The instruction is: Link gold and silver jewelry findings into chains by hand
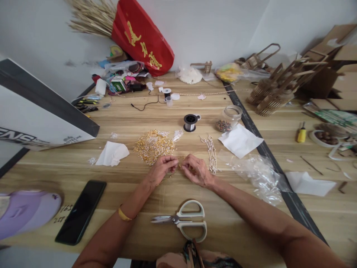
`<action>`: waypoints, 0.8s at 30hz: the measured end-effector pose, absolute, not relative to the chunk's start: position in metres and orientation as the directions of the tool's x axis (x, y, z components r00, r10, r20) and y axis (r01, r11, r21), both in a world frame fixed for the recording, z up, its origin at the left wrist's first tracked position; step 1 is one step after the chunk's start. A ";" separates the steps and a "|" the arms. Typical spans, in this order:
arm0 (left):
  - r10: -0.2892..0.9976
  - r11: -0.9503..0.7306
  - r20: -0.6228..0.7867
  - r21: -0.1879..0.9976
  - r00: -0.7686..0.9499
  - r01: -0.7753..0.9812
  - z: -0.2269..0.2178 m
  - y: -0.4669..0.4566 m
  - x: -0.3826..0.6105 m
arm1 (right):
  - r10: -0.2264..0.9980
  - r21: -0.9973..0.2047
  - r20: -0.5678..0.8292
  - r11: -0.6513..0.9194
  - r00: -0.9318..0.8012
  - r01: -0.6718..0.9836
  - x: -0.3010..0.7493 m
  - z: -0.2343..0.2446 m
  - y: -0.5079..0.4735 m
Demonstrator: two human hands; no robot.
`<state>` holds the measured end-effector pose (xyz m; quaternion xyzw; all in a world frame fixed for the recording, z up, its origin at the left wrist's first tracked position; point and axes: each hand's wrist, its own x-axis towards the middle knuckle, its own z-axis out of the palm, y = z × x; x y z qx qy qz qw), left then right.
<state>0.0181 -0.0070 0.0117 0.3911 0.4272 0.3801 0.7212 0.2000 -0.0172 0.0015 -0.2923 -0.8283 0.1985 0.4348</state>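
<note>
My left hand (164, 168) is closed in a pinch, with a thin gold beaded strand (172, 174) hanging beneath its fingers. Close beside it, my right hand (196, 170) has its fingers pressed together near gold beads (180, 160) in the gap between the hands. What exactly its fingertips hold is too small to tell. Just beyond the left hand lies a heap of gold and silver bead strands (154, 147). Several silver beaded strands (212, 154) lie to the right of my right hand. Scissors with white handles (178, 219) rest on the table nearer to me.
A wire spool (190, 123) and a jar of beads (229, 118) stand behind the hands. White paper (240, 140) and clear plastic bags (260, 178) lie right; another paper (112, 153), a phone (80, 212) and a large box (41, 111) are left. A red bag (143, 37) leans at the wall.
</note>
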 end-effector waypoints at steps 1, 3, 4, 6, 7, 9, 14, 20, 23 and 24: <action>0.882 0.406 -0.321 0.889 0.345 -0.211 0.012 -0.007 0.018 | 0.655 -0.581 0.606 0.752 -0.451 0.312 0.200 0.002 -0.017; 0.882 0.406 -0.320 0.890 0.346 -0.210 0.013 -0.007 0.018 | 0.651 -0.575 0.613 0.756 -0.447 0.312 0.200 0.002 -0.017; 0.882 0.405 -0.319 0.890 0.347 -0.211 0.013 -0.007 0.018 | 0.648 -0.571 0.618 0.759 -0.445 0.311 0.200 0.002 -0.017; 0.882 0.404 -0.316 0.889 0.350 -0.215 0.013 -0.007 0.019 | 0.642 -0.565 0.626 0.765 -0.443 0.311 0.200 0.001 -0.017; 0.882 0.403 -0.314 0.889 0.351 -0.216 0.013 -0.007 0.019 | 0.641 -0.563 0.627 0.765 -0.442 0.312 0.200 0.001 -0.017; 0.883 0.401 -0.312 0.890 0.350 -0.218 0.013 -0.007 0.019 | 0.641 -0.563 0.626 0.765 -0.443 0.313 0.200 0.001 -0.017; 0.881 0.409 -0.321 0.885 0.348 -0.220 0.013 -0.007 0.018 | 0.647 -0.564 0.618 0.761 -0.447 0.321 0.200 0.000 -0.017; 0.881 0.404 -0.308 0.885 0.359 -0.231 0.012 -0.007 0.018 | 0.644 -0.566 0.618 0.763 -0.451 0.314 0.200 0.002 -0.017; 0.880 0.404 -0.307 0.886 0.362 -0.229 0.012 -0.007 0.018 | 0.642 -0.566 0.620 0.764 -0.451 0.310 0.200 0.002 -0.017; 0.880 0.404 -0.308 0.886 0.362 -0.229 0.012 -0.007 0.018 | 0.643 -0.565 0.620 0.764 -0.450 0.312 0.200 0.002 -0.017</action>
